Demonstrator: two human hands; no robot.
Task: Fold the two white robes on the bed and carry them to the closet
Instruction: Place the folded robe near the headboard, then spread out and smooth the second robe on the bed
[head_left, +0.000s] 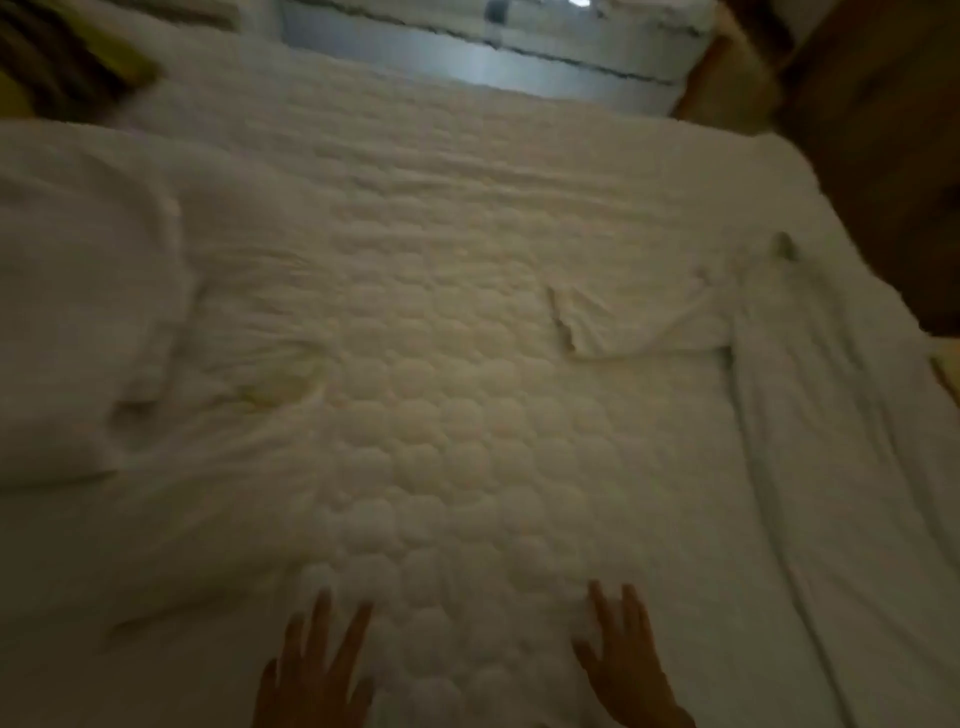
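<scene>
I see spread, empty fingers on my left hand (311, 670) and right hand (626, 670), palms down over the bed (441, 415). One robe (779, 389) lies flat far right; another (78, 312) sits bundled left.

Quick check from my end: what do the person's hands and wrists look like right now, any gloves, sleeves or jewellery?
Both hands are bare: no gloves on the left hand or the right hand. No rings or watch show, though the picture is dim and blurred. No sleeve cuffs appear; the wrists are cut off at the bottom edge.
</scene>
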